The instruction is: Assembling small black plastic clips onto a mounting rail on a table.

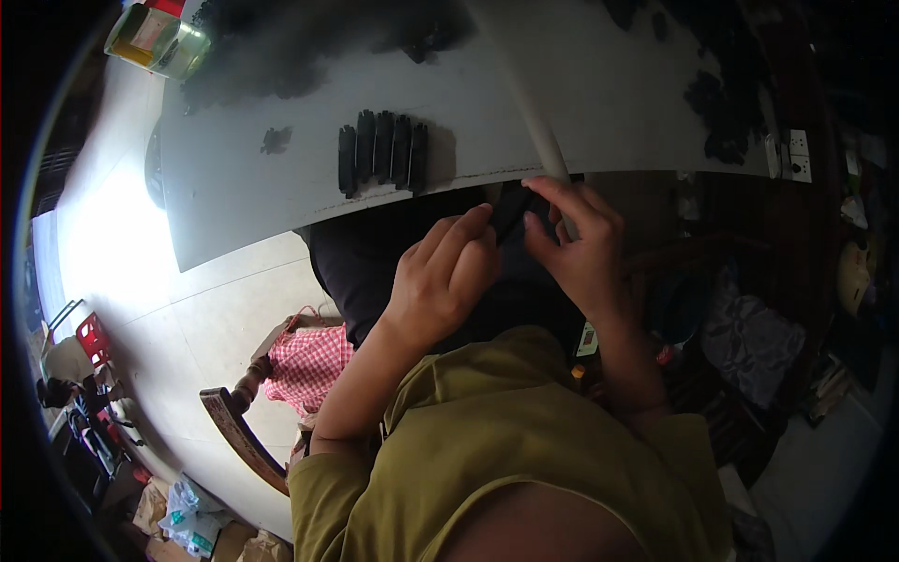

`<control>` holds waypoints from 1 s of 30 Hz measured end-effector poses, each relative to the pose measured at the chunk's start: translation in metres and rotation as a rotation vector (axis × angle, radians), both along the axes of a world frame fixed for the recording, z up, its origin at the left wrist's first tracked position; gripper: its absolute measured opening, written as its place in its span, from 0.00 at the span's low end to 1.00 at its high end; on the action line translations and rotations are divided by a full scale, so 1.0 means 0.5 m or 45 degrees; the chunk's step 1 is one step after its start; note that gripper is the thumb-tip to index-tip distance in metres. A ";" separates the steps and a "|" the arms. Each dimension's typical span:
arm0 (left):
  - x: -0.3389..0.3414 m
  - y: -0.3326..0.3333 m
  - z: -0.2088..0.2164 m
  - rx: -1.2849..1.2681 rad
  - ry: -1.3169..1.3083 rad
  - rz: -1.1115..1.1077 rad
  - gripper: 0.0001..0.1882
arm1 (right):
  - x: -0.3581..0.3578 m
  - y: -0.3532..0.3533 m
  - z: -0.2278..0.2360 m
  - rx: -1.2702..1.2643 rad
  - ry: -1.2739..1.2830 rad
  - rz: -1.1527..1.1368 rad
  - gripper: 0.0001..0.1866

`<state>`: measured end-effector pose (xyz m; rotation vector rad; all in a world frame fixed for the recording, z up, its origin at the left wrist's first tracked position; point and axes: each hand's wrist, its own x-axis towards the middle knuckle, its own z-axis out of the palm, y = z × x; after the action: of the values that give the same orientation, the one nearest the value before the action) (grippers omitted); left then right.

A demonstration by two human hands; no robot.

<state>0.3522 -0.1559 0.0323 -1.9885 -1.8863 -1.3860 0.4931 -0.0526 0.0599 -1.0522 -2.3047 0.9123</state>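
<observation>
Just off the table's near edge, my two hands meet over my dark-trousered lap. My left hand (442,273) is closed, thumb against curled fingers, on one end of a small black piece (508,210). The thumb and forefinger of my right hand (582,239) close on its other end. Against the dark trousers its outline is hard to make out. Several narrow black plastic pieces (382,152) stand side by side in a row on the table, ahead and to the left of my hands.
Dark heaps of loose pieces (721,112) lie on the pale table (234,201) at the far side and right. A pale tube-like bar (524,103) runs down toward my right hand. A clear jar (157,42) stands far left. Beside me is a wooden chair arm (245,440).
</observation>
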 end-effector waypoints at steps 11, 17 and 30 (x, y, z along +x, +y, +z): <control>-0.002 -0.024 -0.033 -0.201 -0.511 0.001 0.16 | 0.069 0.001 -0.031 -0.163 0.080 0.091 0.22; -0.040 0.032 -0.076 -0.150 -0.116 0.362 0.14 | 0.118 -0.016 -0.058 -0.410 0.066 -0.011 0.26; -0.058 0.110 -0.113 -0.310 0.143 0.681 0.17 | -0.031 0.269 -0.067 0.095 -0.819 -0.244 0.30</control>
<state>0.3230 -0.1009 -0.0243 -1.4283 -2.3802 -0.9181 0.4776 0.0819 0.0265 -1.6865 -2.6330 0.4426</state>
